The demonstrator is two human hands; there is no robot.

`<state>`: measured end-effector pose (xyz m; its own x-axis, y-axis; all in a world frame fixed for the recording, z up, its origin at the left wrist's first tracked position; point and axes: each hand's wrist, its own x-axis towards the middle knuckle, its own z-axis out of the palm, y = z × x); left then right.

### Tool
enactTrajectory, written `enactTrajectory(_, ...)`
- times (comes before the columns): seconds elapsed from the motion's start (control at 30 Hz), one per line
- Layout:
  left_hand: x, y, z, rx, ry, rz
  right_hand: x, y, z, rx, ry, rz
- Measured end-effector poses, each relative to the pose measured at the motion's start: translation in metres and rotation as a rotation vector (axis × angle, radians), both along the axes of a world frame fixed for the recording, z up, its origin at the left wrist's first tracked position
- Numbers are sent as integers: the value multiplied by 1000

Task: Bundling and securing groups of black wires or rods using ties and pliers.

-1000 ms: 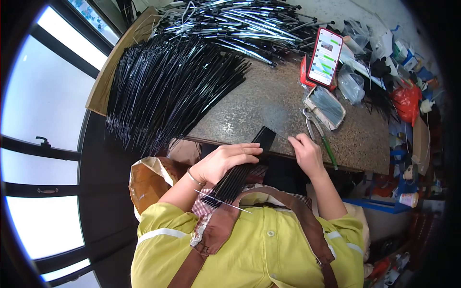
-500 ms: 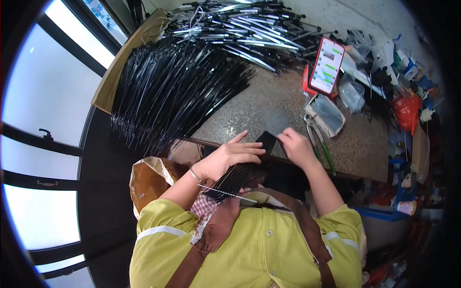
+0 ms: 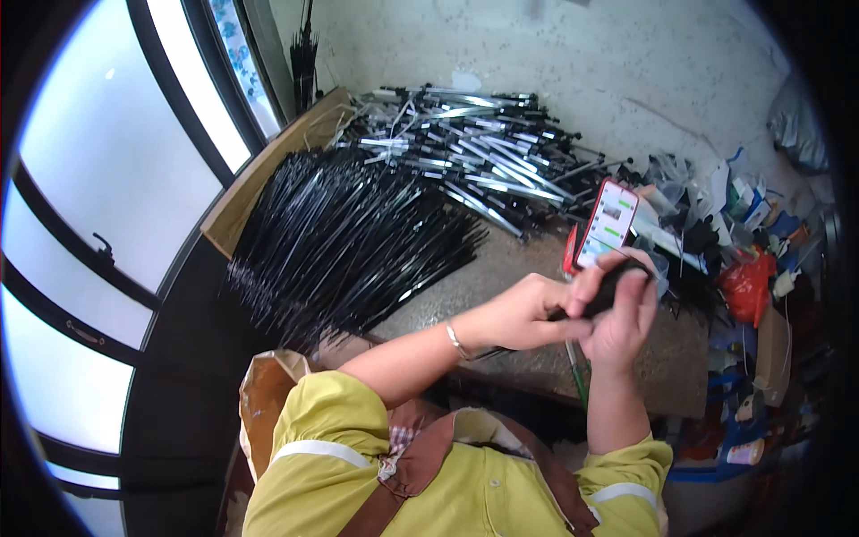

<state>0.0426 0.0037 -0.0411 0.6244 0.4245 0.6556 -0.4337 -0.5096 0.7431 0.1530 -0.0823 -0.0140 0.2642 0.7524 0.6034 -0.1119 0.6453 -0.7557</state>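
Note:
My left hand (image 3: 537,313) and my right hand (image 3: 619,309) meet over the right part of the table, just in front of the phone (image 3: 608,215). Between them is a bundle of thin black strips (image 3: 608,291), slightly blurred. The fingers of my right hand curl round its end. My left hand closes on it from the other side, its fingertips partly hidden. Thin dark strips show under my left wrist. Below the hands a green-handled hand tool (image 3: 577,371) lies on the table, mostly covered.
A large heap of long black strips (image 3: 349,242) covers the table's left side, beside a cardboard panel (image 3: 259,183). Behind it lies a pile of black and silvery rods (image 3: 483,148). Plastic bags and a red bag (image 3: 747,286) clutter the right. A brown sack (image 3: 268,394) stands near my left elbow.
Both hands have risen and moved right, toward the phone, carrying the bundle off the table's front edge. My right hand has turned and closed round it. The view has tilted up, showing more wall.

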Motion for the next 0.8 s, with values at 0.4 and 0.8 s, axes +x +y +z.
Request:
enactTrajectory(0.4,-1,204,-27,493,360,1021,14,10,-5,121,-109,-51)
enactTrajectory(0.8,-21,38,131,463,-846,490,-2,0,17,104,-7,-346)
